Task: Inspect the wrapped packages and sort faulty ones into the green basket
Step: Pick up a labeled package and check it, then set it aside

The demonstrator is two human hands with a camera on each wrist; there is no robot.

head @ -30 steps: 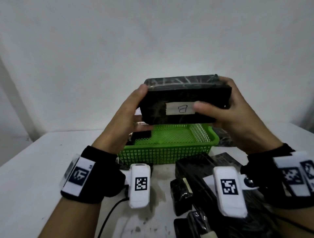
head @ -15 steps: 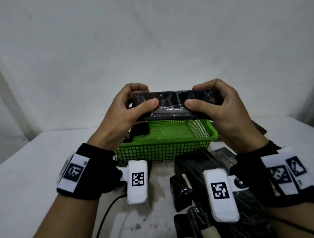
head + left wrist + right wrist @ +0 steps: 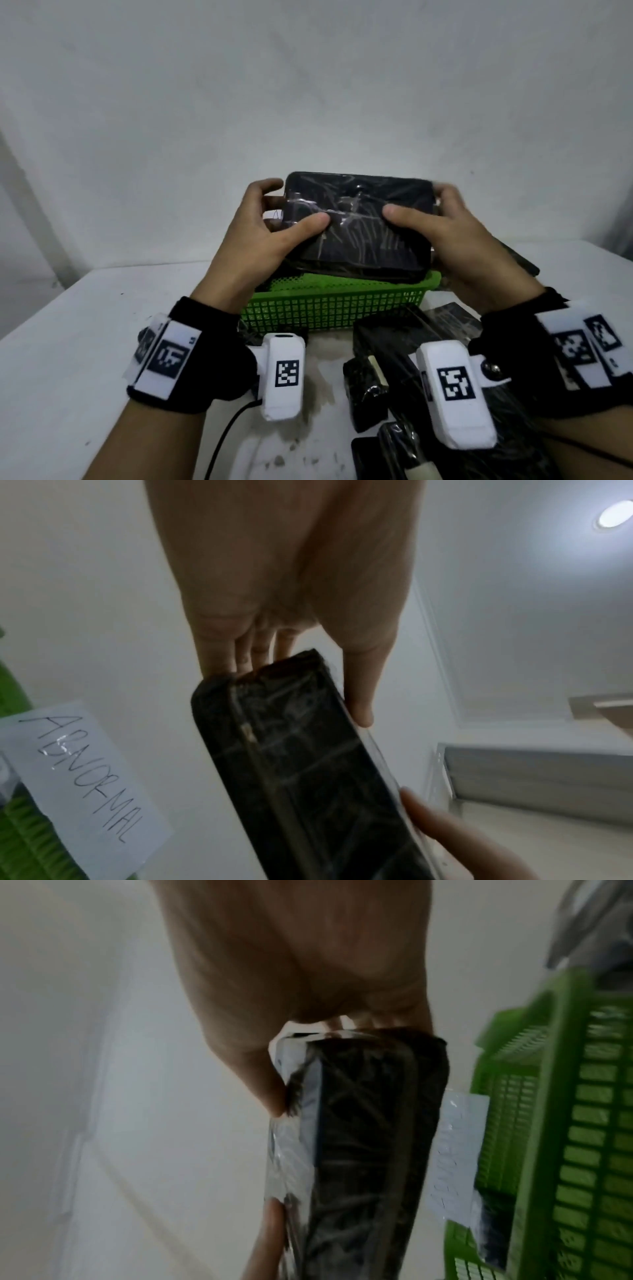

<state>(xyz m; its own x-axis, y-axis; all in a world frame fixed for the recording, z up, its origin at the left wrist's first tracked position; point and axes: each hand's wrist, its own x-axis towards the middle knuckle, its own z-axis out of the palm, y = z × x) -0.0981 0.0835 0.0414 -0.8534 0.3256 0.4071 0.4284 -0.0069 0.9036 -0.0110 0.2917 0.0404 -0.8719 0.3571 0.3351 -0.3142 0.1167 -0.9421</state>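
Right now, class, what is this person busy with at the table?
A person holds a black wrapped package in both hands, left hand and right hand gripping its ends, above the green basket. A paper label reading ABNORMAL sits at the basket. More wrapped packages lie on the table.

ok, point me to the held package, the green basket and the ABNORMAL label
held package [image 3: 359, 219], head view, wrapped top face.
green basket [image 3: 329, 308], head view, near mesh wall.
ABNORMAL label [image 3: 82, 777], left wrist view, middle of the paper.
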